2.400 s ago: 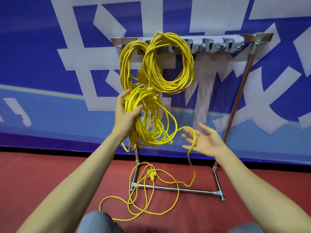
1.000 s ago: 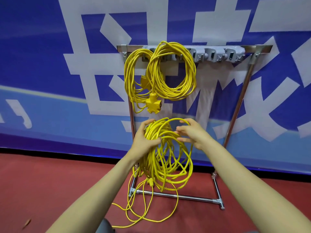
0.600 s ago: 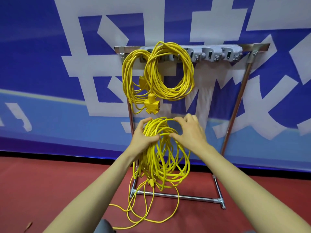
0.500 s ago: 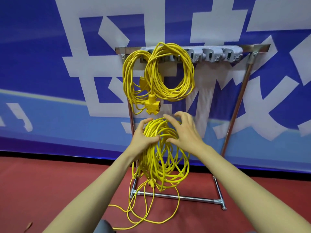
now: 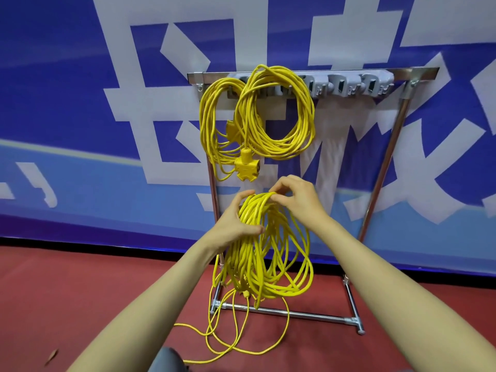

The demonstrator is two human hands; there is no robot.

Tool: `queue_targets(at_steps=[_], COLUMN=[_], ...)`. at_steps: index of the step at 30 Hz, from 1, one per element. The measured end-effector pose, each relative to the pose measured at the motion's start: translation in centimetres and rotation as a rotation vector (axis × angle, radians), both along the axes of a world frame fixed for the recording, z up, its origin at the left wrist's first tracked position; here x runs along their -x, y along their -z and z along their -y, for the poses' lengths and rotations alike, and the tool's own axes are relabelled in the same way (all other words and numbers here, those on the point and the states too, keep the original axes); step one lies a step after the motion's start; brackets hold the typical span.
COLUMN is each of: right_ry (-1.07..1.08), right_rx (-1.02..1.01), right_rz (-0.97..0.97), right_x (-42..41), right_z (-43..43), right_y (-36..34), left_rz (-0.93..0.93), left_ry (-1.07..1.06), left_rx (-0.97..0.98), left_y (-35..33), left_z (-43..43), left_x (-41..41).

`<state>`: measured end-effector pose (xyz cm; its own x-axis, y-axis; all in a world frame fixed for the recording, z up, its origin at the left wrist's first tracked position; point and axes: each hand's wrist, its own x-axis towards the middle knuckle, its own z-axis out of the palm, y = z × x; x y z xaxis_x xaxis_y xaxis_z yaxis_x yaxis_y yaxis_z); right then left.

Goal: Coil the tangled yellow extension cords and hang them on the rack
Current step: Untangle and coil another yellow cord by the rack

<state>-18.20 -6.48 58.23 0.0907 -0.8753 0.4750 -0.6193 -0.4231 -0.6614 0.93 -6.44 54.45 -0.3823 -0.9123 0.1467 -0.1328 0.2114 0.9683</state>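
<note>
Blue banner (image 5: pixel 67 89) behind one rack (image 5: pixel 418 73), two hung coils (image 5: pixel 303 124); left hand (image 5: pixel 233 224), right hand (image 5: pixel 303 200) fingers (image 5: pixel 281 183) clamp third coil (image 5: pixel 268 264).

The rack (image 5: pixel 387 154) stands on the floor (image 5: pixel 80 291), just in front of a banner (image 5: pixel 80 108). 2 coils hang from the left half of its top bar, the left coil (image 5: pixel 210 124) overlapping the right coil (image 5: pixel 281 114). A socket block (image 5: pixel 245 169) dangles below them. Lower, before the rack, the left hand (image 5: pixel 236 224) grips the left side of a 3rd coil (image 5: pixel 265 253) and the right hand (image 5: pixel 298 200) pinches its top. Loose cord (image 5: pixel 241 342) trails on the floor beneath, in front of the bottom bar.
</note>
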Motion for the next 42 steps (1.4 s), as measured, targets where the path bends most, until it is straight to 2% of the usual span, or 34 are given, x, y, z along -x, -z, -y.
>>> queue_targets(at_steps=[7, 9, 12, 19, 21, 24, 25, 28, 31, 33, 34, 37, 40, 42], right_ry=[0.08, 0.079, 0.023, 0.043, 0.037, 0.033, 0.046, 0.097, 0.191, 0.18, 0.143, 0.057, -0.067, -0.181], right_rx=[-0.085, -0.124, -0.151, 0.187, 0.1, -0.303, -0.419, -0.582, -0.609, -0.582, -0.562, -0.581, -0.583, -0.566], right_rz=[0.189, 0.143, -0.024, -0.003, -0.111, -0.423, -0.457, -0.322, -0.04, 0.159, 0.193, 0.091, 0.216, 0.205], right_x=[0.0, 0.2, 0.4, 0.1, -0.3, -1.4, -1.8, -3.1, -4.6, -5.2, -5.1, -4.4, -3.9, -4.3], right_z=[0.7, 1.0, 0.8, -2.9, -3.8, -4.5, -4.4, -3.9, -2.9, -2.0, -1.8, -1.4, -1.4, -1.4], right_y=[0.1, 0.3, 1.1, 5.8, 7.1, 8.9, 9.8, 12.2, 13.1, 13.4, 13.8, 15.3, 16.5, 16.5], left_rz=[0.005, -0.011, -0.07, -0.209, -0.27, -0.344, -0.364, -0.41, -0.459, -0.508, -0.54, -0.659, -0.705, -0.68], left_ry=[-0.029, -0.077, -0.155, -0.325, -0.36, -0.4, -0.415, -0.44, -0.411, -0.373, -0.355, -0.308, -0.24, -0.224], left_rx=[0.053, 0.057, 0.037, 0.019, 0.015, 0.023, 0.031, 0.08, 0.104, 0.104, 0.094, 0.025, -0.027, -0.002], left_y=[0.5, 0.8, 1.1, 0.3, -0.2, -1.0, -1.4, -2.9, -4.4, -5.4, -6.0, -7.9, -9.5, -10.0], left_z=[-0.3, 0.0, 0.4, 1.3, 1.4, 1.5, 1.6, 1.9, 2.1, 2.1, 2.1, 1.7, 1.1, 0.9], left_x=[0.7, 0.6, 0.7, 0.8, 0.8, 0.9, 0.9, 1.0, 0.8, 0.5, 0.4, -0.3, -0.5, -0.5])
